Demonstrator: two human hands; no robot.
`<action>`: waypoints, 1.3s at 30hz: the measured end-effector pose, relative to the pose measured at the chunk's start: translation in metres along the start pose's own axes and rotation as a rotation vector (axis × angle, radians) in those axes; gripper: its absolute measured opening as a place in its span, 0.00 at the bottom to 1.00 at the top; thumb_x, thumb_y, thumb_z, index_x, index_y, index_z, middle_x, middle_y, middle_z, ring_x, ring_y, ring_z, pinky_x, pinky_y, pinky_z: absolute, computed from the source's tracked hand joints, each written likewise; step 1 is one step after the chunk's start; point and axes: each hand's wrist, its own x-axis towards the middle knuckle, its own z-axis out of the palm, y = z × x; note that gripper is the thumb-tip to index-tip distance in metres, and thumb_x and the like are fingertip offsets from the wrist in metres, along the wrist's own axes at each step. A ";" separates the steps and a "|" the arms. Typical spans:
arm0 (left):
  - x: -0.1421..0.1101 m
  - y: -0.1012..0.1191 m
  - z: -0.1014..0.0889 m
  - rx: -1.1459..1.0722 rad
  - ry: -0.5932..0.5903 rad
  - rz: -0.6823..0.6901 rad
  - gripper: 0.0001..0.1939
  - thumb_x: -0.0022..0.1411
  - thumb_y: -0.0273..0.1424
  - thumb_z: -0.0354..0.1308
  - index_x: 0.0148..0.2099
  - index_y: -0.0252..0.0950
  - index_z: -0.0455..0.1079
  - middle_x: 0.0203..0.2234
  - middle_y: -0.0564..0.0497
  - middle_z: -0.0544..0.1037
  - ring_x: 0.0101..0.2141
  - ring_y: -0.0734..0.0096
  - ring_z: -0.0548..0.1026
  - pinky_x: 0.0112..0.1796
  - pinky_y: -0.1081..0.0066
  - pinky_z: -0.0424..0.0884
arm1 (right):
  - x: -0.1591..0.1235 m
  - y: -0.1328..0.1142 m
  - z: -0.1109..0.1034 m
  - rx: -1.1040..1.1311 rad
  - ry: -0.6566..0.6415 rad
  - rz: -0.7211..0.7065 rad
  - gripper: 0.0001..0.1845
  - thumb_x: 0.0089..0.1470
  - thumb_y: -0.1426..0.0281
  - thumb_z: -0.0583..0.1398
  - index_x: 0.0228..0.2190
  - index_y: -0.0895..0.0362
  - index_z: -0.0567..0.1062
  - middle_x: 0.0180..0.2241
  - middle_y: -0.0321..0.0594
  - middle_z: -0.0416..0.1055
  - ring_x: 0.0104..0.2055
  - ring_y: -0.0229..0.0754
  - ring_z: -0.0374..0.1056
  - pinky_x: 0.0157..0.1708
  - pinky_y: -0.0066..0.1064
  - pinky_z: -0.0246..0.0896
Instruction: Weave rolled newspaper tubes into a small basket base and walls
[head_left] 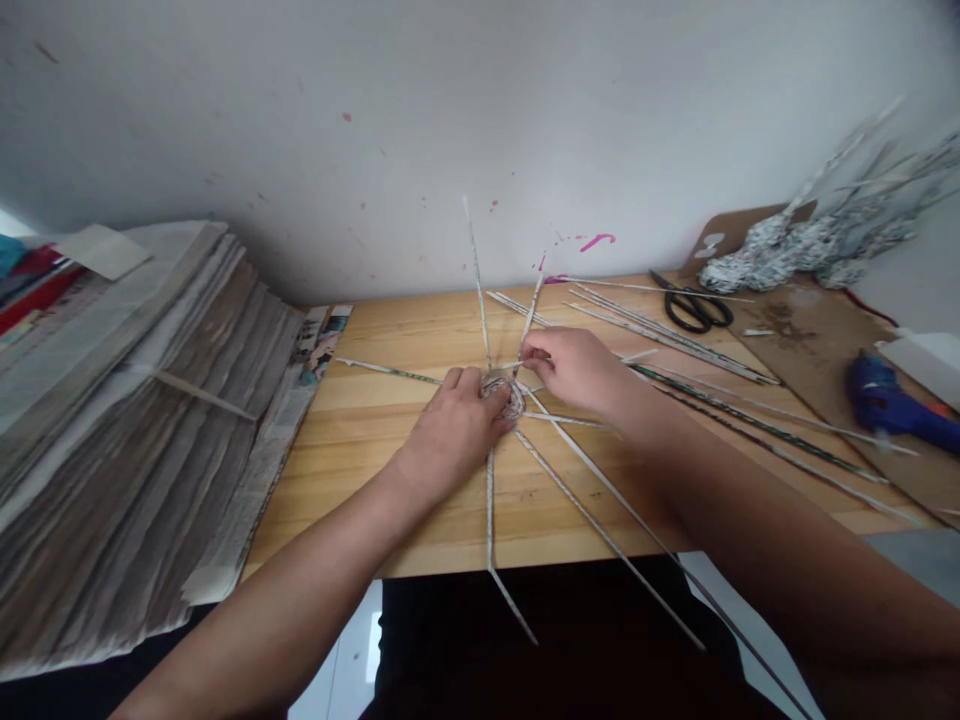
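A small round woven base (513, 398) of rolled newspaper lies on the wooden table, with several long paper sticks fanning out from it like spokes. My left hand (469, 412) rests on the base's left side, its fingers pressing the coil and covering part of it. Just right and beyond the base, my right hand (562, 365) pinches a thin paper stick (513, 366) between thumb and fingers. One spoke (490, 510) hangs bent over the front edge, and another spoke (478, 270) points toward the wall.
Loose paper sticks (675, 335) lie to the right, by black scissors (690, 302). A blue glue gun (900, 405) sits on a brown board at the far right, before bundled paper pieces (780, 250). A tall newspaper stack (150, 440) stands left on the wooden table (360, 480).
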 end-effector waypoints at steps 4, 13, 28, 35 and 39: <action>0.000 0.000 0.000 -0.064 -0.041 -0.032 0.22 0.66 0.38 0.58 0.61 0.40 0.68 0.40 0.45 0.67 0.42 0.61 0.70 0.47 0.61 0.71 | -0.002 -0.002 -0.001 -0.058 -0.069 0.004 0.18 0.60 0.74 0.53 0.42 0.53 0.82 0.40 0.41 0.80 0.42 0.44 0.72 0.41 0.31 0.58; -0.001 0.001 0.002 -0.069 -0.006 -0.037 0.21 0.67 0.37 0.57 0.60 0.40 0.68 0.51 0.42 0.66 0.49 0.59 0.70 0.53 0.59 0.70 | -0.006 -0.010 -0.004 -0.192 -0.051 0.015 0.20 0.60 0.74 0.52 0.44 0.51 0.81 0.41 0.43 0.79 0.41 0.45 0.72 0.37 0.33 0.57; -0.003 0.001 -0.001 0.012 -0.021 0.002 0.21 0.69 0.39 0.54 0.61 0.40 0.67 0.49 0.45 0.73 0.49 0.59 0.71 0.49 0.62 0.70 | -0.010 -0.008 -0.008 -0.091 -0.051 0.070 0.14 0.55 0.75 0.55 0.38 0.53 0.80 0.36 0.40 0.80 0.35 0.42 0.71 0.33 0.31 0.54; -0.002 0.003 -0.004 0.011 -0.022 -0.016 0.20 0.67 0.40 0.56 0.59 0.40 0.67 0.45 0.47 0.75 0.47 0.59 0.72 0.47 0.63 0.70 | -0.010 -0.002 -0.008 0.007 -0.130 0.051 0.13 0.51 0.74 0.57 0.34 0.52 0.80 0.32 0.36 0.79 0.31 0.39 0.69 0.30 0.28 0.53; 0.000 0.002 -0.003 0.003 -0.003 -0.038 0.25 0.66 0.40 0.58 0.62 0.39 0.63 0.46 0.46 0.76 0.47 0.59 0.73 0.48 0.62 0.70 | -0.009 -0.002 -0.009 0.029 -0.161 0.059 0.12 0.50 0.74 0.58 0.34 0.52 0.80 0.32 0.36 0.79 0.31 0.38 0.69 0.30 0.27 0.53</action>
